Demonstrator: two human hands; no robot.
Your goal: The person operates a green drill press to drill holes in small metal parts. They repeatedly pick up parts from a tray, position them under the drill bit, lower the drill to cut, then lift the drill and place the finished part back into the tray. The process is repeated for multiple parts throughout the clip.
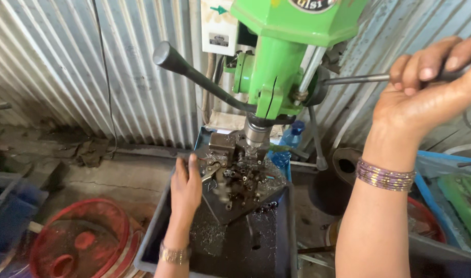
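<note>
While corrugated metal sheeting walls the workshop, a green drill press runs off the top edge. Its dark work table carries a fixture and small metal parts, too jumbled to make out. Right hand is clenched round the feed lever; left hand, fingers extended, rests against the fixture. A red basin sits on the floor.
</note>
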